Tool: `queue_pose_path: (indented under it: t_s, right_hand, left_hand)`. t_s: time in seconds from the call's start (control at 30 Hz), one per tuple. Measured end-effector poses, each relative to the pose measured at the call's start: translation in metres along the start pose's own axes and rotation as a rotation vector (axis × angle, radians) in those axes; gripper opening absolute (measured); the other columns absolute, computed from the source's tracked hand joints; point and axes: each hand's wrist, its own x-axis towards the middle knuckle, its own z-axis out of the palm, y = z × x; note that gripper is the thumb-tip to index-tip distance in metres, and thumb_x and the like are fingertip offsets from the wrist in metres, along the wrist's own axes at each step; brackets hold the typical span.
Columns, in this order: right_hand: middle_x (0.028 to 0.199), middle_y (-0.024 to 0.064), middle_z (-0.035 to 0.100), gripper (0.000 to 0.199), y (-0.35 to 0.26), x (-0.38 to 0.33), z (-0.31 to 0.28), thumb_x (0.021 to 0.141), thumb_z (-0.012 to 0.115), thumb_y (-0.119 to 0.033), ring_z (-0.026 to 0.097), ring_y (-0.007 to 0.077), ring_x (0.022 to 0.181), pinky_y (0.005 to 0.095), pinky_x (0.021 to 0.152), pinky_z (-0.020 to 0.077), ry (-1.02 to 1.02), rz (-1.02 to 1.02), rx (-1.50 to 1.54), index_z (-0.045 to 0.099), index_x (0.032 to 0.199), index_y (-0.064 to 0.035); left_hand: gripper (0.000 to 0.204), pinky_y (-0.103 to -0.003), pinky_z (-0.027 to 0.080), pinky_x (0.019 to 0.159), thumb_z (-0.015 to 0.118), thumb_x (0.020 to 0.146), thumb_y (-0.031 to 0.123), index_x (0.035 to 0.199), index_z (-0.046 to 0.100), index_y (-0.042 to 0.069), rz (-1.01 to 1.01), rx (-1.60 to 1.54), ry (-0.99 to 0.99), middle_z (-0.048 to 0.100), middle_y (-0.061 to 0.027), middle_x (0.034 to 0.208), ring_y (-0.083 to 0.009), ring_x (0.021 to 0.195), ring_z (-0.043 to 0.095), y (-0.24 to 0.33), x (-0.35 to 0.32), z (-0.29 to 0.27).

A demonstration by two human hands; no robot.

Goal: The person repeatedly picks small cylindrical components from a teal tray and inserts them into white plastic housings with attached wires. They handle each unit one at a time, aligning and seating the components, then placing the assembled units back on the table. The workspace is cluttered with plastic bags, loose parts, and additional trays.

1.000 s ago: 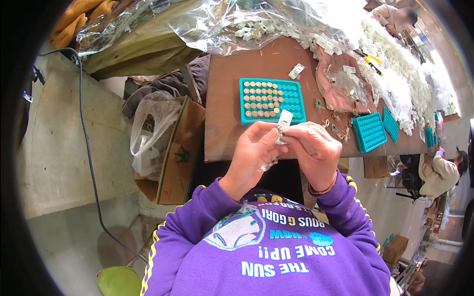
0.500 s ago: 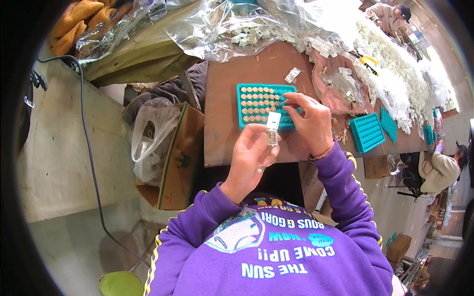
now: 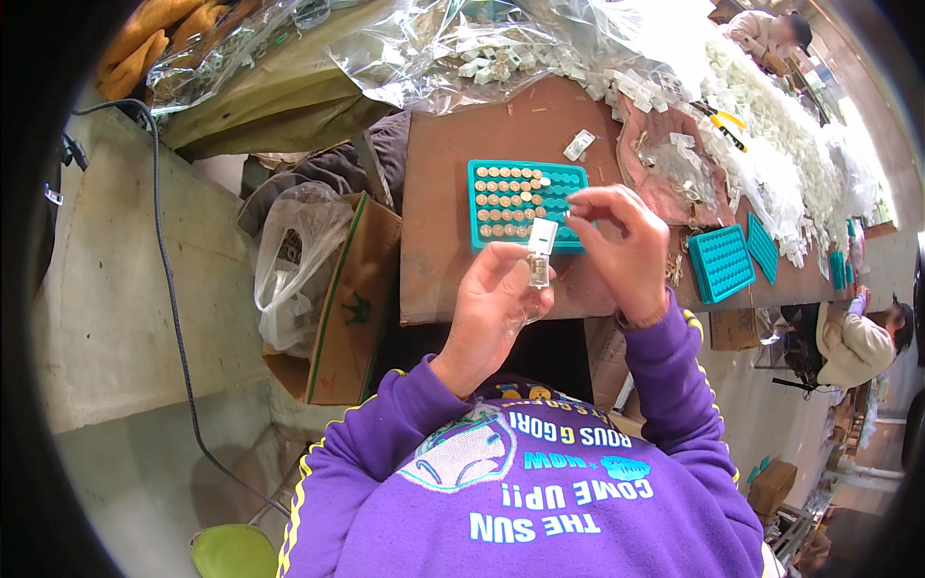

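Note:
My left hand (image 3: pixel 491 303) grips a small plastic case (image 3: pixel 541 252), white at its upper end and clear below, upright between thumb and fingers. Just right of it, my right hand (image 3: pixel 631 246) pinches a small shiny piece, probably a disc, between thumb and fingertips; most of it is hidden. Beyond both hands lies a teal tray (image 3: pixel 473 207) with rows of round pockets. Coin-like metal discs (image 3: pixel 503 187) fill the pockets on its left side, and a few show brighter faces. Pockets on the tray's right side show bare teal.
Another small white case (image 3: pixel 578 145) lies beyond the tray. Teal trays (image 3: pixel 721 262), a pink cloth (image 3: pixel 641 144), yellow-handled pliers (image 3: pixel 723 125) and heaped clear plastic parts (image 3: pixel 761 164) are to the right. A cardboard box (image 3: pixel 358 299) with a plastic bag stands left. Two people sit farther off.
My right hand has drawn back from the tray toward the right, a small shiny piece now showing at its fingertips. My left hand keeps the case almost in place.

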Motion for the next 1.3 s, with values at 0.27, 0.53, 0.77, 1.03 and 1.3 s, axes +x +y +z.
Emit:
queue_pose_path:
  t_s: [0.27,0.53,0.77,1.03,1.3]
  right_hand:
    - [0.082,0.0101,0.065,0.022,-0.028,-0.026,-0.010,0.076,0.069,0.001,0.066,0.0267,0.072,0.0333,0.060,0.0528,-0.111,-0.236,-0.065,0.065,0.096,-0.0052]
    - [0.080,0.0091,0.065,0.016,-0.027,-0.018,-0.022,0.077,0.068,-0.003,0.066,0.0274,0.074,0.0355,0.069,0.0526,-0.249,-0.207,-0.086,0.062,0.092,-0.0058]
    - [0.097,0.0071,0.072,0.026,-0.019,-0.047,-0.002,0.071,0.067,-0.002,0.070,0.0208,0.087,0.0363,0.086,0.0514,-0.033,-0.456,-0.275,0.068,0.097,-0.0067]
    - [0.098,0.0110,0.070,0.034,-0.022,-0.044,-0.003,0.077,0.073,-0.003,0.068,0.0197,0.082,0.0272,0.077,0.0526,0.144,0.171,0.235,0.066,0.110,-0.0012]
    - [0.081,0.0056,0.065,0.017,-0.021,-0.047,-0.013,0.074,0.073,-0.003,0.063,0.0170,0.071,0.0292,0.066,0.0481,0.054,-0.019,-0.006,0.072,0.092,-0.0065]
  left_hand:
    - [0.013,-0.029,0.052,0.075,0.057,0.098,0.013,0.106,0.055,0.002,0.027,0.130,0.014,0.064,-0.0087,0.097,-0.0152,0.081,0.062,-0.002,-0.001,0.009]
    - [0.011,-0.029,0.054,0.074,0.058,0.098,0.011,0.104,0.057,0.002,0.006,0.229,0.002,0.065,-0.0097,0.098,-0.0151,0.081,0.064,0.000,-0.001,0.010]
    - [0.014,-0.030,0.055,0.075,0.057,0.098,0.012,0.108,0.055,0.003,0.069,0.073,0.044,0.065,-0.0103,0.100,-0.0165,0.085,0.065,-0.005,0.000,0.012]
    - [0.022,-0.028,0.053,0.073,0.058,0.098,0.018,0.114,0.055,0.003,-0.055,0.010,-0.073,0.064,-0.0082,0.100,-0.0152,0.083,0.063,0.001,-0.002,0.008]
    - [0.028,-0.020,0.049,0.070,0.055,0.100,0.020,0.123,0.053,0.003,-0.258,-0.062,-0.082,0.062,-0.0027,0.101,-0.0097,0.079,0.060,-0.002,-0.007,0.023]
